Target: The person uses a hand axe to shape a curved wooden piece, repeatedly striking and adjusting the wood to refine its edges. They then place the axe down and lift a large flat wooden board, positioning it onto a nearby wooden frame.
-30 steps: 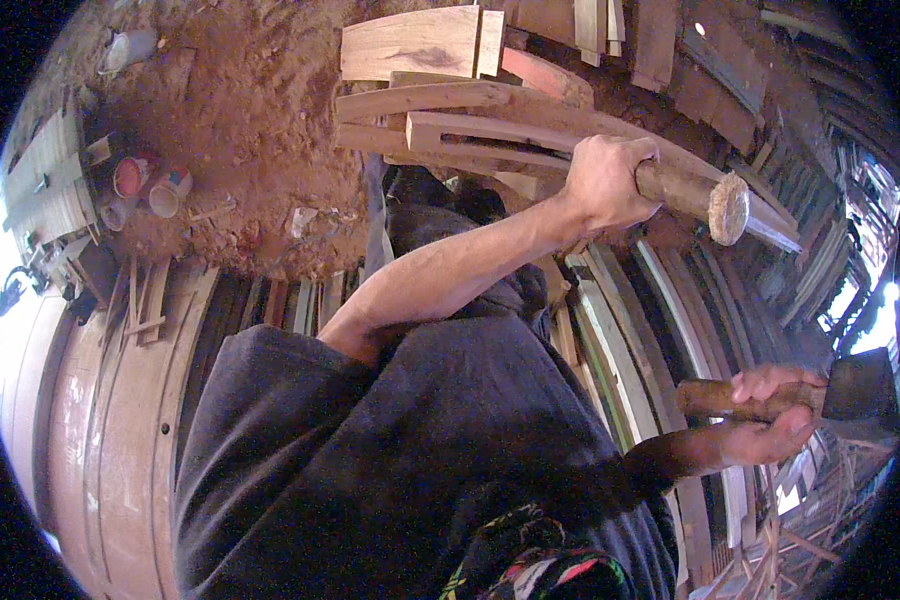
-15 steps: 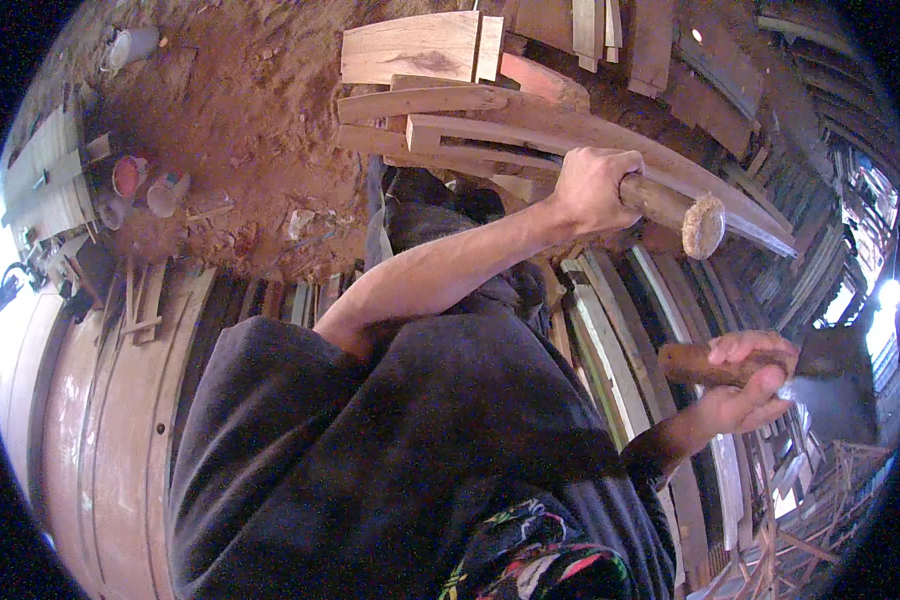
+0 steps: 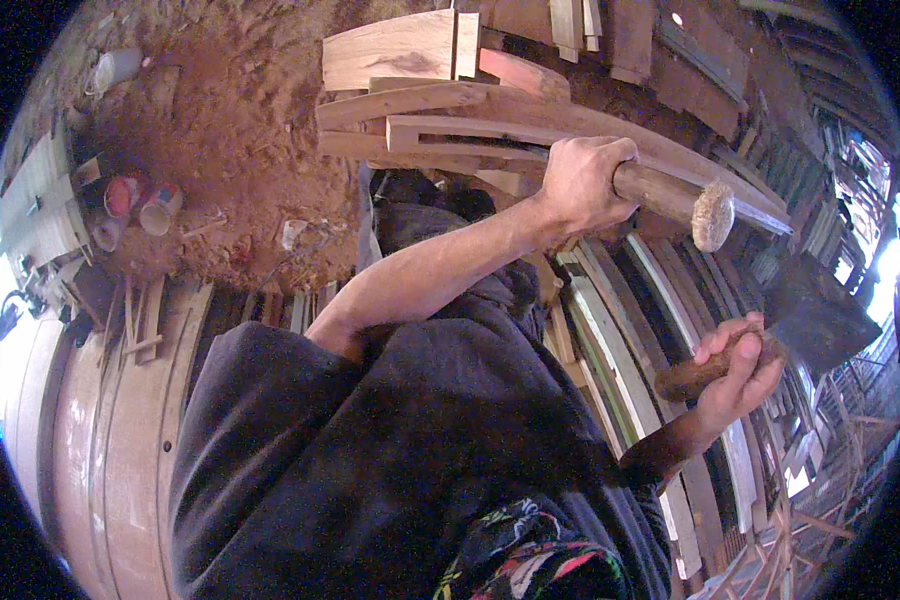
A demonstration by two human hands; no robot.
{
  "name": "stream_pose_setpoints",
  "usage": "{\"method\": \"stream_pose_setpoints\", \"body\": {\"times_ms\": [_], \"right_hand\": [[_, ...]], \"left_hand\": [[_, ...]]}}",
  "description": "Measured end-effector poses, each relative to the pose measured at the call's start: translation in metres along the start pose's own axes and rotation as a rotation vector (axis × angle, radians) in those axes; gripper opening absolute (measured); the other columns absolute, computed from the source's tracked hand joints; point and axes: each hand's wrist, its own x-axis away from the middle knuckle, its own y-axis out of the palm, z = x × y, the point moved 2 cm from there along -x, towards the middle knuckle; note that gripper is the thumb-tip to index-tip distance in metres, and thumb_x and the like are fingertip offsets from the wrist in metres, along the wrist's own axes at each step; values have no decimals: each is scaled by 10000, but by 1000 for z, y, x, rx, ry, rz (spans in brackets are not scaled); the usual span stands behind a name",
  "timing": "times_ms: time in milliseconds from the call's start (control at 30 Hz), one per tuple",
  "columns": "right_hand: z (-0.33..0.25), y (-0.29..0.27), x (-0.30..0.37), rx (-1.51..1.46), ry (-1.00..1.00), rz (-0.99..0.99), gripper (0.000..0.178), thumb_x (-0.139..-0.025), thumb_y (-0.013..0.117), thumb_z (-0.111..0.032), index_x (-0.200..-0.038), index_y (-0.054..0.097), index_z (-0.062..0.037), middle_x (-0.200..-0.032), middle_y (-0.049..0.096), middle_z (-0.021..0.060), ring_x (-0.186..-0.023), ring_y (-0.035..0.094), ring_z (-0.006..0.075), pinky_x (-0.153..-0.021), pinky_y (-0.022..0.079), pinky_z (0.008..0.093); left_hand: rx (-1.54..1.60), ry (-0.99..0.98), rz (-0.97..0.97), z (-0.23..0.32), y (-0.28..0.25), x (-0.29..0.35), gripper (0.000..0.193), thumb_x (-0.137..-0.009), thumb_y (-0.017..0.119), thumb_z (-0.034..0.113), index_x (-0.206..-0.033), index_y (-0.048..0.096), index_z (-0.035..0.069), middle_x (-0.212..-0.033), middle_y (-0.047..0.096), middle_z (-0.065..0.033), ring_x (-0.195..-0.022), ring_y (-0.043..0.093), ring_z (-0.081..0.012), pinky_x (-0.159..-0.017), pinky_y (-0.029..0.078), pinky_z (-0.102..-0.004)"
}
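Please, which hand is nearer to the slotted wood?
Left. The left hand overlaps the slotted wood in this view; the right hand is well apart, at lower right.

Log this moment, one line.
Left hand: gripping frayed-ended wooden handle; right hand: gripping dark-headed tool; tool and handle: apart; slotted timber: by left hand

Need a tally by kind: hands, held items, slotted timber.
Hands: 2 (left hand, right hand)
Frayed-end wooden handle, in the left grip: 1
Dark-headed tool, in the right grip: 1
Slotted timber, by the left hand: 1
Total: 5
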Motion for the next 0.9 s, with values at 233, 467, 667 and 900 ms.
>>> {"method": "stream_pose_setpoints", "body": {"times_ms": [233, 467, 667, 900], "right_hand": [[-8, -15, 1, -60, -143, 57, 421, -1040, 520, -360, -1158, 469, 41, -747, 543, 124, -546, 509, 163, -515, 471, 294], [-7, -16, 0, -87, -112, 52, 440, -1029, 532, -375, -1163, 474, 40, -750, 540, 129, -540, 505, 169, -497, 462, 304], [52, -5, -4, -345, 183, 65, 363, -1002, 600, -318, -1086, 499, 20, -702, 568, 98, -550, 535, 159, -507, 457, 308], [24, 19, -13, 291, -37, -256, 234, -996, 609, -193, -1014, 502, 15, -712, 589, 86, -559, 544, 132, -537, 452, 271]], "left_hand": [[18, 47, -25, -3, -2, 1, 409, -533, 777, 216, -892, 626, 89, -839, 681, -163, -830, 665, -408, -732, 539, -474], [23, 38, 7, -17, -5, 3, 390, -556, 782, 230, -881, 624, 84, -833, 680, -169, -813, 665, -411, -720, 536, -481], [9, 20, 6, -19, -6, 7, 373, -569, 785, 247, -857, 616, 81, -817, 675, -161, -795, 663, -408, -702, 533, -487], [-32, 27, -10, -35, 0, 8, 405, -562, 808, 268, -861, 615, 76, -794, 665, -164, -787, 658, -418, -693, 526, -488]]}}
